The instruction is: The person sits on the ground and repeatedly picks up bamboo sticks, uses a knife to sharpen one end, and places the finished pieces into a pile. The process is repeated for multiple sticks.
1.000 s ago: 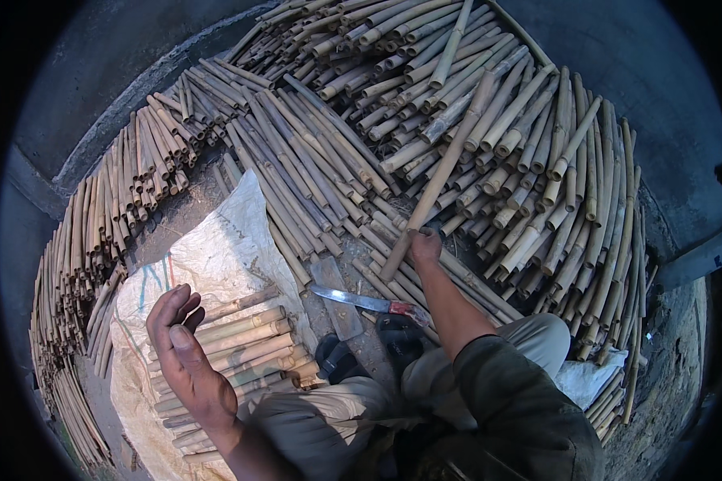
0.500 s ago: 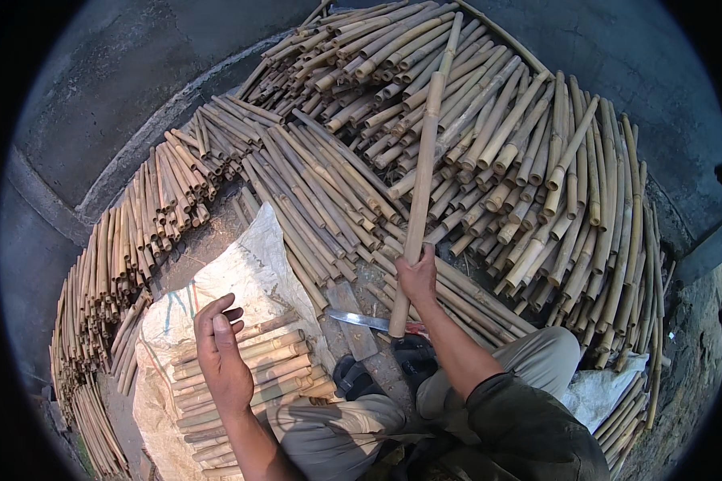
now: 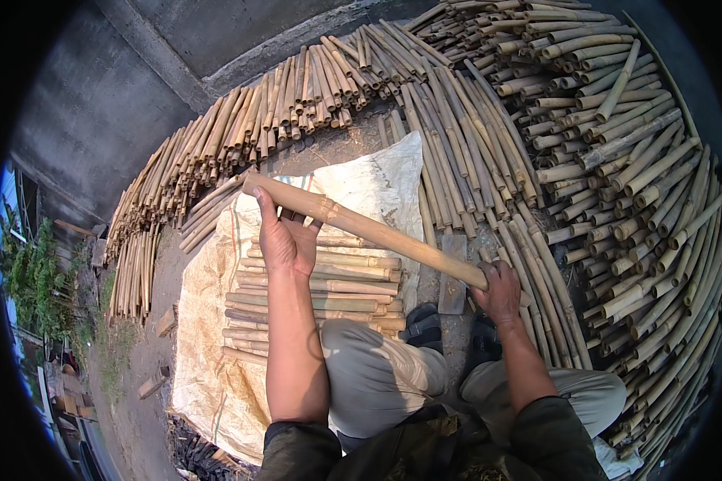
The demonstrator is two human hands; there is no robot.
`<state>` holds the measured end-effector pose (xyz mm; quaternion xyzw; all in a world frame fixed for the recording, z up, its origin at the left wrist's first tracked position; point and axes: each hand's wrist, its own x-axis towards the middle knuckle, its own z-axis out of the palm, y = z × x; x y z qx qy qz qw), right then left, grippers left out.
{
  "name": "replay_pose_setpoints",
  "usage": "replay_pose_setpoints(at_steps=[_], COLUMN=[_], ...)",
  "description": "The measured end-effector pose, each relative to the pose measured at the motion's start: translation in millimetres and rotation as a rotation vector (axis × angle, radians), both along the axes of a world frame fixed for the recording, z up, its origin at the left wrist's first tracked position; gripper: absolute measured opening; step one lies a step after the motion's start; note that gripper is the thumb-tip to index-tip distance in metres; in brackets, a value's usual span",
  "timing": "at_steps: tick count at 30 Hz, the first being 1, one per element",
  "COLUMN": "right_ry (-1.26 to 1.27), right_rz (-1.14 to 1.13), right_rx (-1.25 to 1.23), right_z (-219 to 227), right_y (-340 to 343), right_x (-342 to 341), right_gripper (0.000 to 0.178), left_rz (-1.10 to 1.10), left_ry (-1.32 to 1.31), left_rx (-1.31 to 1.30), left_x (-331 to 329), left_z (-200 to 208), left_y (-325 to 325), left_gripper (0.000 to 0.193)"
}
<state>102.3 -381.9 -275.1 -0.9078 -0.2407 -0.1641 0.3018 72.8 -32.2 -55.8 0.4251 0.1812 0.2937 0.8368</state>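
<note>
Bamboo pole [image 3: 369, 228] spans both hands aslant, above the sacking. Upper-left end: at the left hand [image 3: 290, 240], palm turned up, thumb along the pole's near side, fingers passing beneath; from where I stand, cannot tell whether they close round it. Lower-right end: gripped by the right hand [image 3: 499, 293], fingers curled over it. Pale woven sack [image 3: 373, 180] lies spread flat on the ground, bearing a row of short bamboo pieces [image 3: 337, 305] laid roughly parallel, beneath the pole and partly behind the left forearm. Pole: tan-brown, smooth, straight, with a raised node ring near the left end; longer than the pieces on the sack. Large bamboo stack [image 3: 650, 200] stands at right.
</note>
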Motion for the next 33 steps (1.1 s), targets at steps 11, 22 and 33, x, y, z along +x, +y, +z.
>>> replay_pose_setpoints(at_steps=[11, 22, 33], right_ry=[0.286, 0.544, 0.621], right_rz=[-0.184, -0.332, -0.35], right_rx=[-0.03, -0.026, -0.079], right_z=[-1.9, -84.1, -119.8], right_y=[12.3, -38.1, -60.7], right_x=[-4.5, -19.5, -19.8], right_gripper=[0.079, 0.061, 0.059], left_rz=[0.131, -0.516, -1.103], left_ry=[-0.551, 0.019, 0.819], left_rx=[0.047, 1.714, 1.87], left_x=[-28.5, 28.0, -9.5], left_z=[43.4, -5.4, -256.6], left_y=[11.4, -11.1, 50.0], left_gripper=[0.047, 0.044, 0.036])
